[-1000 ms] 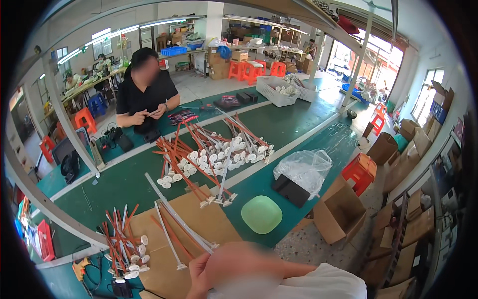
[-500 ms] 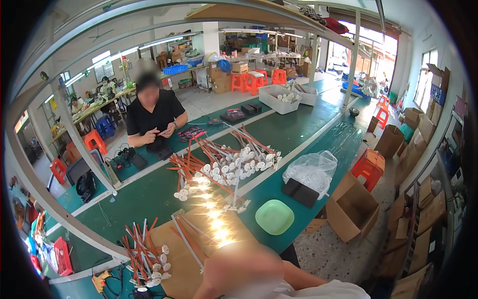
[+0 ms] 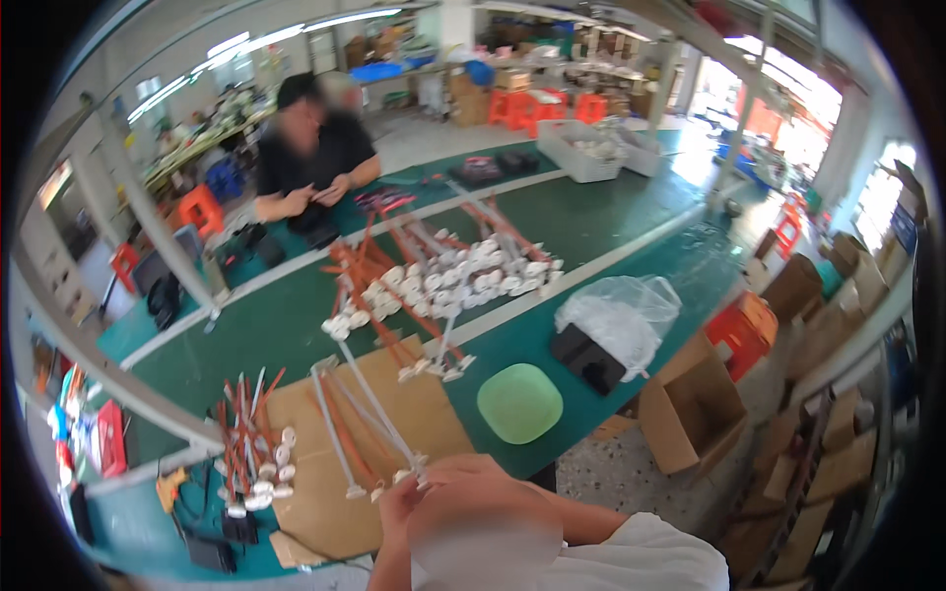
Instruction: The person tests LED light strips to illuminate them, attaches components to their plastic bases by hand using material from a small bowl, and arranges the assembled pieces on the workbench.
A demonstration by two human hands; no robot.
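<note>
A thin grey light strip (image 3: 367,389) slants up from my hands over the cardboard sheet, unlit, with small white round parts at its near end. My left hand (image 3: 398,504) has its fingers closed at that white end. My right hand (image 3: 471,467) meets it from the other side, fingers bent in; a blurred patch hides much of both palms. Beside the left hand, several grey and orange strips (image 3: 345,424) with white ends lie on the cardboard sheet (image 3: 305,502). A bigger pile of such strips with white discs (image 3: 443,276) lies farther off on the green table.
Left of the cardboard is another bundle of strips (image 3: 251,443), near a yellow-handled tool (image 3: 171,490). A green square dish (image 3: 519,404), black box (image 3: 588,357) and clear plastic bag (image 3: 626,315) are at the right. Across the table sits a person in black (image 3: 315,163).
The row of bright lights on the strip has gone dark. Both hands now show more at its white end. My view has shifted and turned a little.
</note>
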